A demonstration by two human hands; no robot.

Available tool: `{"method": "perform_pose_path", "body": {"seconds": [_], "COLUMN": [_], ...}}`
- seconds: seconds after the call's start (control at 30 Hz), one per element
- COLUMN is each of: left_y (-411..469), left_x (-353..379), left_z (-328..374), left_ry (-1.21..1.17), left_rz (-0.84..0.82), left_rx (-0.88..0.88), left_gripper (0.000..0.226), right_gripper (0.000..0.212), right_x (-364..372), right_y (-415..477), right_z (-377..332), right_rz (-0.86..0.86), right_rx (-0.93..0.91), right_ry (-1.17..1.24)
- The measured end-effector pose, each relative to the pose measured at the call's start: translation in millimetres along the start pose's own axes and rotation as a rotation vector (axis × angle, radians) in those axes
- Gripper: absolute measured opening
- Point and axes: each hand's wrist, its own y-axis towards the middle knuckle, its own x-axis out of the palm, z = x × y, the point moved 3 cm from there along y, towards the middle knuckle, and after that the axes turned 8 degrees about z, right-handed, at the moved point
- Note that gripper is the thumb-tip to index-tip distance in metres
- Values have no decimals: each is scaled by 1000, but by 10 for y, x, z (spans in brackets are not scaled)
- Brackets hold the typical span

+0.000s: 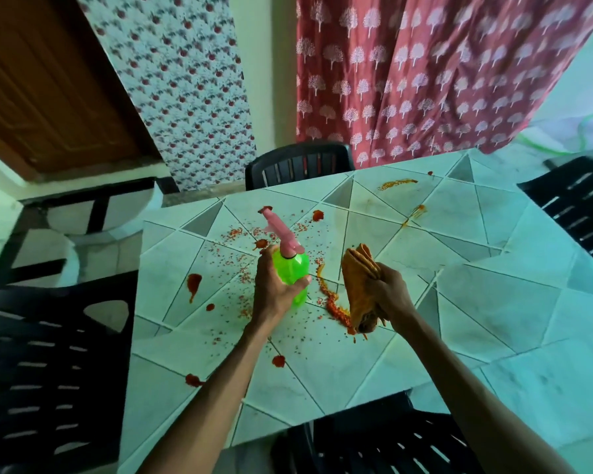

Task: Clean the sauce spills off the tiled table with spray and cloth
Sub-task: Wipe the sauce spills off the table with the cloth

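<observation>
While both forearms reach in from the bottom edge, the left hand [276, 290] grips the green body of the spray bottle [293, 273], fingers and thumb wrapped round it. The pink trigger head points toward the upper left of the frame. The bottle is at frame centre, over the tiled surface [493, 302] (whether its base touches the tiles cannot be told).

The right hand [392, 292] is clenched round a folded orange-brown cloth [360, 289], just right of the bottle. The cloth's lower end hangs at a thick orange-red sauce streak [332, 304] between the two hands.

Red blobs [194, 282] lie left of the bottle, with more toward the lower left. Fine red specks are scattered around centre. An orange smear [396, 183] sits upper right.

A black plastic chair [298, 164] stands at the far edge.
</observation>
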Motion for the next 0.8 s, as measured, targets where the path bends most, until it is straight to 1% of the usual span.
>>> {"method": "perform_pose_path", "body": {"seconds": [0.13,0.23,0.3,0.4,0.53,0.67,0.8], "left_y": [55,141,230,323,259,83,-116], "left_x": [-8,-22,24,221,696,1326,2015], "left_z": [28,186,358,647,1054,1347,1638], "left_ry": [-45,-73,-82,-93,-80,-82,-52], "left_rz": [-14,-33,-66,-146,-236,-335,-411], "left_rx": [46,85,134,214,290,281,297], "left_gripper": [82,79,77,80,82,85,83], "right_gripper": [25,27,28,18,7,18,27], "right_x": [-45,-128,-233,-440,-846,-1247,-1632], "right_y": [-81,-125,-171,-283,-362,-406,-419], "right_z": [-45,37,166,380,738,1109,1463], "right_rz": [30,66,96,149,219,188,199], "right_rx": [45,97,164,308,501,597,663], "right_ry": [50,133,208,347,549,639,716]}}
